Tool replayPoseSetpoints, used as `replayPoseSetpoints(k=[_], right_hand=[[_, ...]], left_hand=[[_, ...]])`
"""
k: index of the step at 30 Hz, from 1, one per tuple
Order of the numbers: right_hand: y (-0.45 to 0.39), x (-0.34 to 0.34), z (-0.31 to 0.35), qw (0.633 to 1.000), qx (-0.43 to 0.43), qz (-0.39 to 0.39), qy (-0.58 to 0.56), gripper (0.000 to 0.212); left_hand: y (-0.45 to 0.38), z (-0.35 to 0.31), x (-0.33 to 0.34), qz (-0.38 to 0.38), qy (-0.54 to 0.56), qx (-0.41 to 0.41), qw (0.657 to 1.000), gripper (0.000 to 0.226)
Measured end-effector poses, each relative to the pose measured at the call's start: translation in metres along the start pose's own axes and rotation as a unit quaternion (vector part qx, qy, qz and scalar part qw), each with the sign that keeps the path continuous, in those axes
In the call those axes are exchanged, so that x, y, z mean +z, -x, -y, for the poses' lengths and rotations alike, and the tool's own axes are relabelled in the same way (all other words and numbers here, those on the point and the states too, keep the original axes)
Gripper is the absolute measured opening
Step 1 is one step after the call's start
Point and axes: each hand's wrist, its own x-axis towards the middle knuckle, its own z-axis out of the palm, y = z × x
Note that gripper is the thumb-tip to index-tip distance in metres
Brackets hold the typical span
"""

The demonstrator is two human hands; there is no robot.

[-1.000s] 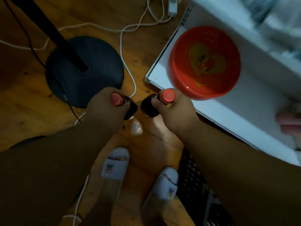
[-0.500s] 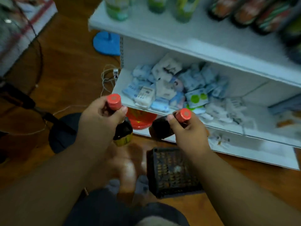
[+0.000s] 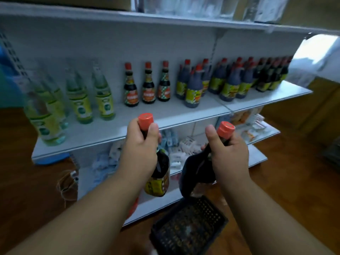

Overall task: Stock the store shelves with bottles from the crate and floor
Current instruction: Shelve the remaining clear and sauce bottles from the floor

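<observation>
Ahead of my fingers stands the white shelving unit (image 3: 184,115), its middle shelf running level with my knuckles and stretching off to both sides. On that shelf, up and left of my left fingers, I see clear bottles with yellow-green labels (image 3: 81,96). Straight above my left fingers stand three dark bottles with red-and-green labels (image 3: 148,85), and above and right of my right fingers there is a crowd of dark sauce bottles with yellow labels (image 3: 230,80).

Behind both sets of fingers, a lower shelf holds small white and blue packets (image 3: 174,146), blurred. Below my right fingers the black crate (image 3: 187,229) sits on the wooden floor (image 3: 287,190), its mesh bottom showing.

My left hand (image 3: 141,153) grips the neck of a dark bottle with a yellow label (image 3: 158,179), fingers and thumb curled just under its red cap, the body hanging upright below them. My right hand (image 3: 228,155) is wrapped round the neck of a second dark bottle (image 3: 195,173), thumb up beside its red cap, the body tilted down and to the left of the fingers. The two bottles are near each other but I cannot tell whether they touch.
</observation>
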Motion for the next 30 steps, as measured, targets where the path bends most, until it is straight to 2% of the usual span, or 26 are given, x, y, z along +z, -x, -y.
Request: replayPoseSetpoints(k=[3, 6, 12, 19, 22, 27, 30], right_hand=[[-0.011, -0.044, 0.007, 1.000, 0.005, -0.007, -0.006, 0.040], [-0.027, -0.096, 0.003, 0.997, 0.042, 0.004, -0.070, 0.047], [-0.085, -0.237, -0.019, 0.994, 0.021, -0.015, -0.102, 0.046], [-0.164, -0.383, -0.025, 0.987, 0.037, -0.024, -0.153, 0.026], [-0.202, -0.421, -0.042, 0.987, 0.044, -0.027, -0.151, 0.029], [-0.273, -0.453, -0.072, 0.969, 0.087, -0.023, -0.231, 0.015], [-0.315, -0.467, -0.090, 0.980, 0.073, -0.026, -0.186, 0.009]], left_hand=[[0.011, -0.026, 0.037, 0.029, -0.022, 0.003, 0.999, 0.029], [0.018, -0.044, 0.085, 0.039, -0.014, -0.010, 0.999, 0.026], [0.046, -0.080, 0.226, 0.063, 0.039, -0.036, 0.997, 0.024], [0.069, -0.126, 0.389, 0.121, 0.076, -0.034, 0.989, 0.023], [0.069, -0.142, 0.442, 0.140, 0.059, -0.015, 0.988, 0.021], [0.038, -0.136, 0.520, 0.142, 0.043, -0.026, 0.989, 0.017], [0.011, -0.125, 0.575, 0.154, 0.048, -0.022, 0.987, 0.019]])
